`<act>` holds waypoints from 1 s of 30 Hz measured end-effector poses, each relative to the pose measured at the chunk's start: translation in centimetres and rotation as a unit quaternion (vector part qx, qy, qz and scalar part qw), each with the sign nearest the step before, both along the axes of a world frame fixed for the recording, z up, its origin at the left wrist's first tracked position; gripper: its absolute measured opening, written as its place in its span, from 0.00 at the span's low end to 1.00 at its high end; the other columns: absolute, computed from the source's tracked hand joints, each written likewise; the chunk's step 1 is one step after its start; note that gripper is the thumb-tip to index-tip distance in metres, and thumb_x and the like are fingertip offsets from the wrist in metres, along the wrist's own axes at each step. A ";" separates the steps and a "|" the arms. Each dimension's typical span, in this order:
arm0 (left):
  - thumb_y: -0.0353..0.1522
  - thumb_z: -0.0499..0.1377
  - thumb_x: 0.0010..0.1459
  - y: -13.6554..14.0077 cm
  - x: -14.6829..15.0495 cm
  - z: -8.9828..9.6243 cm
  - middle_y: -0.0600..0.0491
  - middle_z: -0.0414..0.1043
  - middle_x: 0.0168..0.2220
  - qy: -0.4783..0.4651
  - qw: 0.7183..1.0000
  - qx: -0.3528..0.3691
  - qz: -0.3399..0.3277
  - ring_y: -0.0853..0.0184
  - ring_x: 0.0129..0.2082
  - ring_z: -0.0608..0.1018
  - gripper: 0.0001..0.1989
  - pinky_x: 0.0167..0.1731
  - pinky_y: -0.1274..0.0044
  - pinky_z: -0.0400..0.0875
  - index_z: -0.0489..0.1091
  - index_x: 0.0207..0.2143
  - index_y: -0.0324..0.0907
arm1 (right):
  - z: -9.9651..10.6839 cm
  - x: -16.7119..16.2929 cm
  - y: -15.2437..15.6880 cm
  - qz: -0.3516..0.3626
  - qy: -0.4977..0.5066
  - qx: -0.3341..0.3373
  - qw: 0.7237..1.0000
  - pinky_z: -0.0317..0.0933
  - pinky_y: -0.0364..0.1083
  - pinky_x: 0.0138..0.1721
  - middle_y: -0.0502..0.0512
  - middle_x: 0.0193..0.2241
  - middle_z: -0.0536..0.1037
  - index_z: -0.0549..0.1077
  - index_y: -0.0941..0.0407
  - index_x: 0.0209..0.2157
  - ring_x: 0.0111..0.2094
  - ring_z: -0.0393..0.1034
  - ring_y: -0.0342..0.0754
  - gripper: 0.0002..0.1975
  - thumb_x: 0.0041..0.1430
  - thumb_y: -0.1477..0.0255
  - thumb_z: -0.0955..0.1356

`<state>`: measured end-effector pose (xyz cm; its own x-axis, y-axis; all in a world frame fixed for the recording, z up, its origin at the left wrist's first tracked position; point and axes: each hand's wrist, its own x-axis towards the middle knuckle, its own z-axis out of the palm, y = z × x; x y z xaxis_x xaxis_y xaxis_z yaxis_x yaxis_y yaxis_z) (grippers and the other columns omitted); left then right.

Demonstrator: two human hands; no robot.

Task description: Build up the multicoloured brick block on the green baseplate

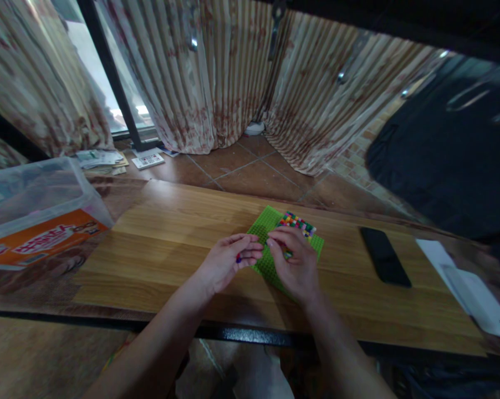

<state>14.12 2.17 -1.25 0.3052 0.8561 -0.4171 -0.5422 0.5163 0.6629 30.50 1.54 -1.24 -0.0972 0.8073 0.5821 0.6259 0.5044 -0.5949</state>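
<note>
A green studded baseplate (269,266) lies at an angle on the wooden board, partly hidden by my hands. Small toy bricks in many colours (296,221) form a packed patch towards its far right side. My left hand (234,256) is turned palm up at the plate's left edge, fingers curled, cupping tiny red and blue bricks (238,258). Over the plate, just before the coloured patch, my right hand (294,260) has its thumb and fingers drawn together. Whatever is between those fingertips is hidden or too small to name.
A black phone (384,256) lies on the wooden board (162,244) to the right, with white items (478,293) beyond it. At the left stands a clear plastic box (46,216) with an orange label. Papers (102,159) and curtains (233,77) are behind.
</note>
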 end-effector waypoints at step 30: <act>0.28 0.64 0.50 -0.1 0.0 -0.1 0.49 0.76 0.30 0.013 1.000 -0.009 -0.006 0.78 0.21 0.67 0.09 0.19 0.86 0.58 0.76 0.36 0.35 | 0.5 0.0 -0.5 0.032 0.050 -0.027 0.998 0.65 0.49 0.46 0.52 0.37 0.78 0.75 0.51 0.35 0.42 0.72 0.47 0.04 0.62 0.70 0.67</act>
